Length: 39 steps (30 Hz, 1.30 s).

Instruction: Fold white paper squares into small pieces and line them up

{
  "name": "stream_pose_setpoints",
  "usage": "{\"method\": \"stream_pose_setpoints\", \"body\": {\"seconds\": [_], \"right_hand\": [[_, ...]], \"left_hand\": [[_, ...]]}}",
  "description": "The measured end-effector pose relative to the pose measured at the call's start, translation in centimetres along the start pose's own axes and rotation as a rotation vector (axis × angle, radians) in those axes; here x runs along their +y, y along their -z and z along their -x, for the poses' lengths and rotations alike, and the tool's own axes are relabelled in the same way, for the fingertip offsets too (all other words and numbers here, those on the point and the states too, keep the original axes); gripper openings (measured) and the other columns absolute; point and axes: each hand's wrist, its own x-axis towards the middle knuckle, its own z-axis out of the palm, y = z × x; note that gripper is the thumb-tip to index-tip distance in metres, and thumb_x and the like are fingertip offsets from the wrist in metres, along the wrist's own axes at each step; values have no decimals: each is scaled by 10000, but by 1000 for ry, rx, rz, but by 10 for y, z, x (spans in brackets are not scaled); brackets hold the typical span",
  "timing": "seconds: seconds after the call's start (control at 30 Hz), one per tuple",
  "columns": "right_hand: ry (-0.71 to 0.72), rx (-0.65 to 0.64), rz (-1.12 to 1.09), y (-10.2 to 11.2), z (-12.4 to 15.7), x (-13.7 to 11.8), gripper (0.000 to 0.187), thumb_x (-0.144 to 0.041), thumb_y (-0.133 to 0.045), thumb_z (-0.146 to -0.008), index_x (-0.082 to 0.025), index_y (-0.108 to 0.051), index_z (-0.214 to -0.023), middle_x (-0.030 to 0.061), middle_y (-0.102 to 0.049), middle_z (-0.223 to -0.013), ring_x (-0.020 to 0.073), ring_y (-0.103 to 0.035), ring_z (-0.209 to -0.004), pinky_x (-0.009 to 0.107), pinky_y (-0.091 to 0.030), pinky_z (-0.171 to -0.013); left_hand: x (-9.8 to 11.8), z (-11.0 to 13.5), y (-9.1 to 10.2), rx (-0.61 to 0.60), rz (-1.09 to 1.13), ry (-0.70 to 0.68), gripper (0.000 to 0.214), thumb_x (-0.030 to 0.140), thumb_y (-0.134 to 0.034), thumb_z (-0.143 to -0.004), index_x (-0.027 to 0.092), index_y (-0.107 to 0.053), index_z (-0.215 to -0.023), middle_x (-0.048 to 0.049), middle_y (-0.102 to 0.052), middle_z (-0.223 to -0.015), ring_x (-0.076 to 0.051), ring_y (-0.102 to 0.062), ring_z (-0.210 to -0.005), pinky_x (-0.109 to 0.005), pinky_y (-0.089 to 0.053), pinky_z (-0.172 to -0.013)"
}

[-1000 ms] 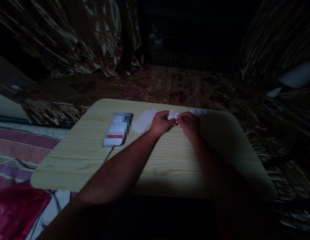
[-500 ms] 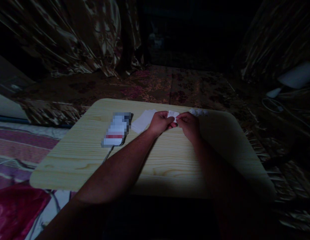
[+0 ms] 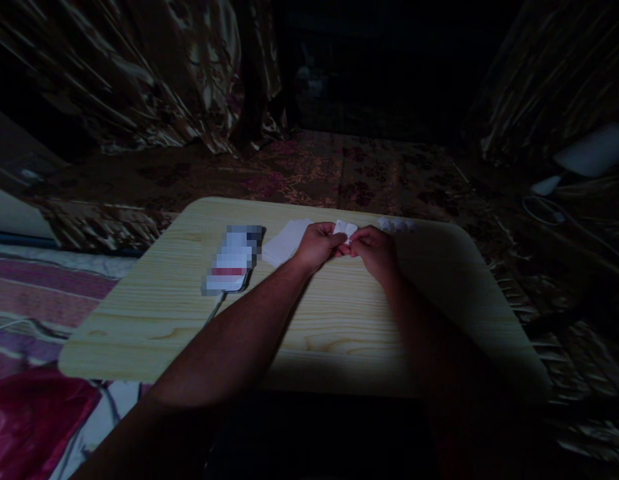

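Note:
Between my two hands, above the far part of the table, is a small folded piece of white paper (image 3: 345,229) with crease lines across its face. My left hand (image 3: 320,245) grips its left side, thumb lying on top. The fingertips of my right hand (image 3: 376,250) pinch its lower right edge. Just left of my left hand lies a fanned stack of white paper sheets (image 3: 285,243). Several small white folded paper pieces (image 3: 396,225) sit in a row beyond my right hand, near the table's far edge.
A phone (image 3: 232,260), its screen blurred out, rests on the left of the wooden table (image 3: 339,327) with a cable (image 3: 216,308) attached. Striped bedding (image 3: 44,300) is at the left. Patterned cloth (image 3: 314,167) and curtains (image 3: 189,73) are behind; a white lamp (image 3: 594,150) stands right.
My right hand has shifted slightly left, its fingertips now closer to my left thumb at the paper's lower edge. The folded paper tilts a little differently; all else stays put.

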Motion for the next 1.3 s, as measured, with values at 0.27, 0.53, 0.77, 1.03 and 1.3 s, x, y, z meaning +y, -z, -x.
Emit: {"method": "stream_pose_setpoints", "body": {"seconds": [0.27,0.53,0.77,1.03,1.3], "right_hand": [[12,-5,-66,1,0,-1,97,-233,-621,-703,-218,-612,-799,-44,-639,-593,130,-611,-537,258,-495,-554],[-66,90,-63,-1,-3,0,183,-303,-678,-683,-206,-592,-812,-32,-649,-637,120,-608,-520,260,-514,-533],[-36,68,-50,0,0,-3,105,-284,-648,-708,-219,-630,-788,-33,-657,-626,134,-636,-563,266,-519,-568],[-10,60,-105,0,0,-3,88,-244,-641,-701,-215,-632,-784,-38,-651,-604,129,-628,-555,259,-506,-566],[-146,74,-188,1,-5,5,241,-416,-683,-713,-190,-618,-768,-7,-663,-613,141,-620,-547,273,-532,-542]], "left_hand": [[0,0,1,-14,13,11,325,370,-817,-667,107,-647,-755,-61,-689,-595,-124,-641,-498,-191,-447,-447],[1,1,0,29,53,-17,342,383,-828,-651,117,-655,-779,-55,-703,-639,-130,-653,-518,-197,-444,-449],[1,1,2,-47,50,-22,285,347,-800,-683,115,-658,-769,-60,-702,-632,-114,-629,-507,-192,-419,-444],[2,1,3,-84,40,-3,289,349,-794,-678,109,-669,-780,-74,-714,-658,-107,-623,-519,-194,-411,-461],[-8,-3,3,34,17,-111,305,368,-819,-676,122,-682,-795,-27,-690,-634,-95,-601,-517,-199,-432,-480]]}}
